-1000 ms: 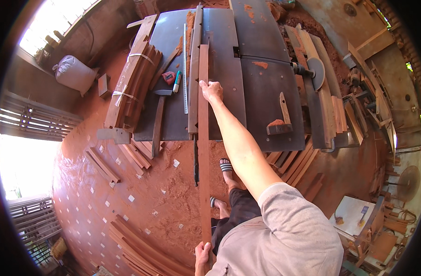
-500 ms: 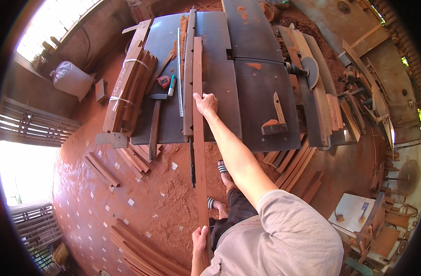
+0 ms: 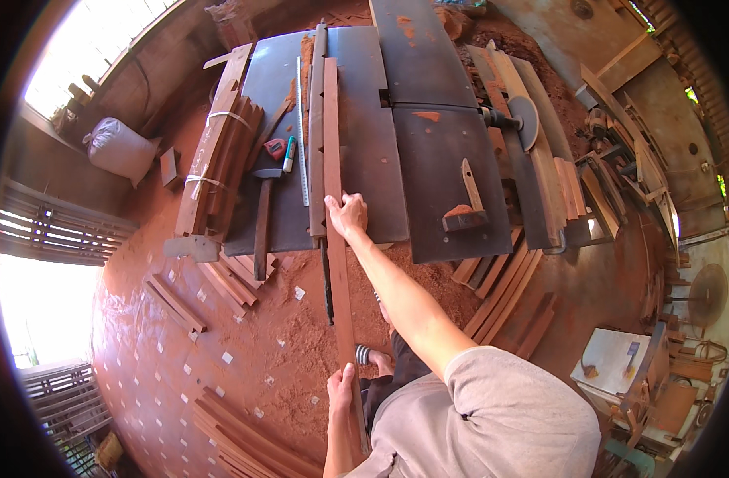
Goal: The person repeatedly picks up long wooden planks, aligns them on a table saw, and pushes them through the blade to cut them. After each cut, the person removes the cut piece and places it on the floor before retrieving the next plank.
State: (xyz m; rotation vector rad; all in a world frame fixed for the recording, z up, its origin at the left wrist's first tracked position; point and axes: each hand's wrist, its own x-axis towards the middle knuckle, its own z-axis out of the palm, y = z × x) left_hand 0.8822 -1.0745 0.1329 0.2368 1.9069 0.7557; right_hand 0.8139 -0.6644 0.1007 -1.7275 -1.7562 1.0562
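A long reddish-brown wooden strip lies lengthwise on the dark machine table, along the right side of a raised straight fence. Its near part reaches past the table's front edge toward my body. My right hand is closed over the strip close to that front edge, thumb on the left side. Lower down, my left hand grips the same strip beside my hip, thumb on top. The strip's near end is hidden by my arm and shirt.
Left on the table are a hammer, a tape measure, a teal-and-white marker, a steel ruler and a tied wood bundle. A brush lies right, near a round blade. Wood strips lie on the floor.
The strip has slid a little farther forward along the fence. My right hand has come back along it toward me, while my left hand has moved forward. The view has shifted slightly.
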